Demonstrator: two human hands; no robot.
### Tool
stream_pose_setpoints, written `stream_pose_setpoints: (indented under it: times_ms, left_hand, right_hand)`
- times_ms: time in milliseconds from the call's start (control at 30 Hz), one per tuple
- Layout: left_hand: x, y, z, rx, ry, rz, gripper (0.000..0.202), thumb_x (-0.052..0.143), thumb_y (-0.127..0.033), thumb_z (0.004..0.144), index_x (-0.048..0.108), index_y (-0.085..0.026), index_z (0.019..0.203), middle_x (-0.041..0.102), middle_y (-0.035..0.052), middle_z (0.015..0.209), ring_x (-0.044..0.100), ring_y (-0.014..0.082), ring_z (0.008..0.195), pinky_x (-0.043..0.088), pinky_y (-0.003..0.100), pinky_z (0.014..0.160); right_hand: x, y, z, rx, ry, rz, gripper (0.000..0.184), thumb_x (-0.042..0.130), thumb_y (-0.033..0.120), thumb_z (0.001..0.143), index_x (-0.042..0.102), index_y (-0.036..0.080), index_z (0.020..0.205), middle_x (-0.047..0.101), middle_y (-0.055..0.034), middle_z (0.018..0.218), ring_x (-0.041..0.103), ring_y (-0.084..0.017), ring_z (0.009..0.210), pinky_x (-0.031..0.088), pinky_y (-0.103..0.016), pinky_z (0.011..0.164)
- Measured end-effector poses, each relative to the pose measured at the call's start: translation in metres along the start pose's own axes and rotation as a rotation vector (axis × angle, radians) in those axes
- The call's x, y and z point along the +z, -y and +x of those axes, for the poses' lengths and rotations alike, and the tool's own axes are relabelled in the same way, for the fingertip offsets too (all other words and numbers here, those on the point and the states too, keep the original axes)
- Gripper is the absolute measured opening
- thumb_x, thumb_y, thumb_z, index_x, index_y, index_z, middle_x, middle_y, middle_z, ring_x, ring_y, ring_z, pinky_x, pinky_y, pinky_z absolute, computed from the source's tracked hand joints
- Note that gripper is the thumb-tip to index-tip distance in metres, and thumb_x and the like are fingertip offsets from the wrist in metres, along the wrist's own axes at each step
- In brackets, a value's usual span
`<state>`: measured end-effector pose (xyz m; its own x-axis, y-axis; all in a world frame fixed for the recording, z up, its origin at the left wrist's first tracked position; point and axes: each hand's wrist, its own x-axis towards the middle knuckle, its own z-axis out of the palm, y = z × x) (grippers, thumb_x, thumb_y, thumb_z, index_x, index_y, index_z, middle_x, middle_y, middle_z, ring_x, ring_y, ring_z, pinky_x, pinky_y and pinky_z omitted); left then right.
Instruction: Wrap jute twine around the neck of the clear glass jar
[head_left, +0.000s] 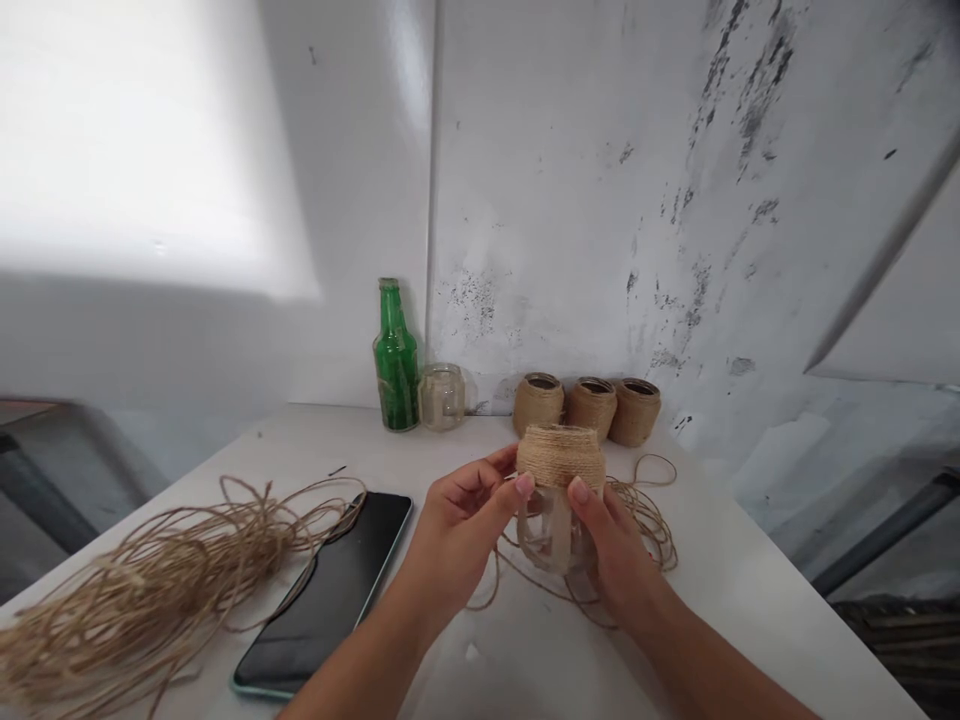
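A small glass jar (pixel 551 535) stands in the middle of the white table (pixel 720 560), its upper half wound with jute twine (pixel 560 455). My left hand (pixel 457 525) is closed in a pinch against the jar's left side, the thumb pressing the edge of the wrapping. On the jar's right side, my right hand (pixel 611 550) grips the lower glass with its thumb up at the twine. A loose strand of twine (pixel 645 510) trails from the jar across the table behind my hands.
Three fully twine-covered jars (pixel 590 405) line the wall behind. A green glass bottle (pixel 396 360) and a bare glass jar (pixel 442 397) stand left of them. A phone (pixel 330 590) lies face up beside a big tangle of twine (pixel 150 590) at the left.
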<state>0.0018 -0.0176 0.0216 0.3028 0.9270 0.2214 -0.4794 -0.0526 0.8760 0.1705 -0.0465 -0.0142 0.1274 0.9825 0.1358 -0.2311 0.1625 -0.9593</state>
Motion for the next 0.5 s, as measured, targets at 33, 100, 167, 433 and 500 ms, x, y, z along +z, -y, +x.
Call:
stream_pose_setpoints:
  times_ms: [33,100,167,433,500]
  left_hand:
    - [-0.0010,0.0003,0.0008,-0.004,-0.007,-0.002,0.044,0.094,-0.040,0.079,0.061,-0.020,0.057,0.079,0.0137,0.127,0.063,0.0334,0.137,0.052,0.035,0.100]
    - [-0.0028,0.0012,0.0023,-0.014,-0.011,-0.012,0.045,0.094,-0.039,0.079,0.060,-0.020,0.057,0.081,0.0124,0.116,0.061,0.0307,0.137,0.050,0.033,0.101]
    - [-0.0035,0.0025,0.0031,-0.035,0.010,-0.036,0.046,0.094,-0.038,0.080,0.059,-0.019,0.058,0.079,0.0097,0.112,0.066,0.0270,0.126,0.050,0.031,0.096]
    - [0.0039,0.0004,-0.0015,-0.025,0.042,-0.039,0.052,0.094,-0.045,0.078,0.055,-0.018,0.056,0.070,0.0028,0.084,0.060,0.0156,0.082,0.045,0.026,0.075]
    - [0.0051,-0.0006,-0.0021,-0.020,0.024,-0.026,0.052,0.094,-0.046,0.078,0.055,-0.018,0.056,0.073,0.0051,0.090,0.063,0.0185,0.088,0.047,0.028,0.080]
  right_hand:
    - [0.0008,0.0008,0.0000,-0.001,0.008,0.016,0.060,0.079,0.073,0.083,0.075,0.027,0.122,0.076,-0.0115,0.135,0.066,-0.037,0.132,0.047,-0.055,0.117]
    - [0.0029,0.0030,-0.0005,-0.021,0.042,0.045,0.058,0.077,0.072,0.086,0.076,0.027,0.122,0.076,-0.0107,0.134,0.066,-0.036,0.132,0.048,-0.054,0.117]
    - [0.0046,0.0053,-0.0014,-0.045,0.087,0.069,0.057,0.073,0.072,0.089,0.077,0.025,0.121,0.078,-0.0108,0.130,0.067,-0.036,0.131,0.051,-0.052,0.114]
    - [0.0055,0.0076,-0.0021,-0.060,0.197,0.102,0.056,0.064,0.068,0.098,0.078,0.020,0.124,0.081,-0.0131,0.122,0.067,-0.036,0.131,0.054,-0.050,0.110]
    - [0.0045,0.0049,-0.0009,-0.067,0.145,0.076,0.056,0.065,0.069,0.097,0.077,0.021,0.124,0.080,-0.0130,0.125,0.066,-0.036,0.133,0.053,-0.051,0.112]
